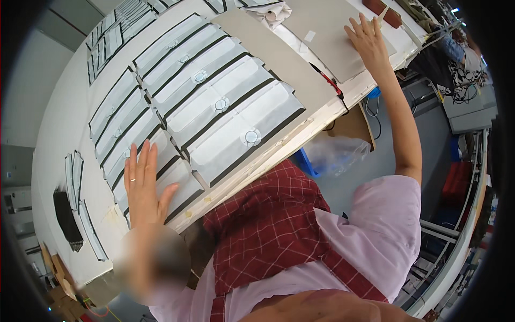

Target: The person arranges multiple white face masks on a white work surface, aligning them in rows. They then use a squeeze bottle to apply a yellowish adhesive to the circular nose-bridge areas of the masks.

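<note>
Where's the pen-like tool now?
Head view, upper right of centre: the red pen-like tool lies near the table edge, between the pale panels and right hand.

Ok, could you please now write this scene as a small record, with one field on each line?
left hand: the left hand is open, over the left column of pale dark-edged panels; contact unclear
right hand: the right hand is open, over the grey board, near a reddish-brown block
held: nothing seen in either hand
panels beside: right column of pale panels, with round marks
tool: thin red-and-black tool, near the table edge
clothing: dark red checked apron
</note>
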A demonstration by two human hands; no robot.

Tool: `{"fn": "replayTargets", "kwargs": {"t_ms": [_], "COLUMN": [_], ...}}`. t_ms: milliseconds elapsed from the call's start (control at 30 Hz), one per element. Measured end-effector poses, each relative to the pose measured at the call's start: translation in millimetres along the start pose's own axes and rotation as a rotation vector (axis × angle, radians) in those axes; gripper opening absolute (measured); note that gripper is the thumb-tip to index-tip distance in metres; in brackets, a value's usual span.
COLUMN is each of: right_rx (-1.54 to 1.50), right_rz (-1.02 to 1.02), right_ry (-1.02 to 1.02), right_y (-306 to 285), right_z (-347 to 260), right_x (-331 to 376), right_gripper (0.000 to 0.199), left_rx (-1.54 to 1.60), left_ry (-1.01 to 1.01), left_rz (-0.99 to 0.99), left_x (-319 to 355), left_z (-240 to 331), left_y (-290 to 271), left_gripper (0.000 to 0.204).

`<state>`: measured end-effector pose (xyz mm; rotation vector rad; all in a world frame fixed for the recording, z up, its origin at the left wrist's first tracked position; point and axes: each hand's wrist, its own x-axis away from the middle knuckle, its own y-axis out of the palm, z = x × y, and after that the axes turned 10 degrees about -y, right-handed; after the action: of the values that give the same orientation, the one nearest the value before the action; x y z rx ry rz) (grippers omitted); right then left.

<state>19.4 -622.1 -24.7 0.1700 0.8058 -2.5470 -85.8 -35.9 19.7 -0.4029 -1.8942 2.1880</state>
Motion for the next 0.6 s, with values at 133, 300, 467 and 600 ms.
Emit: {"fn": "replayTargets", "kwargs": {"t_ms": [133, 300, 467, 600], "right_rx": [0.109, -0.296, -1.621, -2.279], "right_rz": [-0.190, -0.014, 0.562, 0.920], "right_ry": [-0.027, 0.092, 0.606, 0.751], "right_y": [39.5, 29.7, 4.5, -27.1], "right_z": [7.7, 36.2, 49.6, 24.1], "right_x": [-11.2, 2.6, -11.7, -68.7], "right_gripper": [0.044, 0.049, 0.049, 0.050], "left_rx": [-0.020, -0.005, 0.043, 0.145], "left_ry": [-0.095, -0.171, -0.185, -0.158], "left_rz": [0.045, 0.115, 0.184, 0.229], "left_x": [17.0, 35.4, 28.2, 2.9], "left_z": [-17.7, -37.2, -57.7, -68.0], "left_y": [3.3, 0.7, -0.4, -4.9], "left_gripper": [0.073, 0.069, 0.065, 0.057]}}
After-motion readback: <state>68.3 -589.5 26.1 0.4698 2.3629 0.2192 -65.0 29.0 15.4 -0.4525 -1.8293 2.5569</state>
